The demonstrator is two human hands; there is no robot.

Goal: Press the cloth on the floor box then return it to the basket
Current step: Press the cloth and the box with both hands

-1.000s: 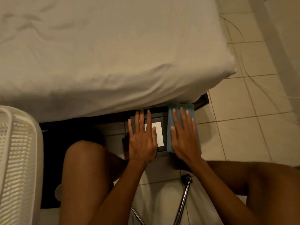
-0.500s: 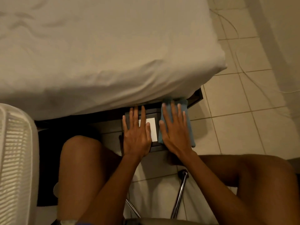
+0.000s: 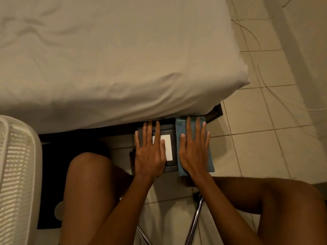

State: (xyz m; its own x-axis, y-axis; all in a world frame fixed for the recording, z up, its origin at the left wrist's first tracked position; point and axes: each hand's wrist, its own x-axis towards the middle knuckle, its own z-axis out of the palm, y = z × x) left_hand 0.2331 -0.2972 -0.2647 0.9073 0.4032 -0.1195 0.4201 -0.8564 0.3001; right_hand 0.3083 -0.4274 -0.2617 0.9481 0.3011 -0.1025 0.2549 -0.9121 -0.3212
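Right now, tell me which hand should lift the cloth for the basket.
Right hand: it already lies flat on the blue cloth. The left hand rests on the dark box, nearer the white basket.

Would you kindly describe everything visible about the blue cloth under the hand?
The cloth is light blue, soft-looking fabric, folded into a long flat rectangle. It lies on the right part of the dark box on the floor, its far end reaching just under the bed's edge. The right hand lies flat on it, fingers spread, covering most of its middle. The left hand rests on the box beside it, not touching it.
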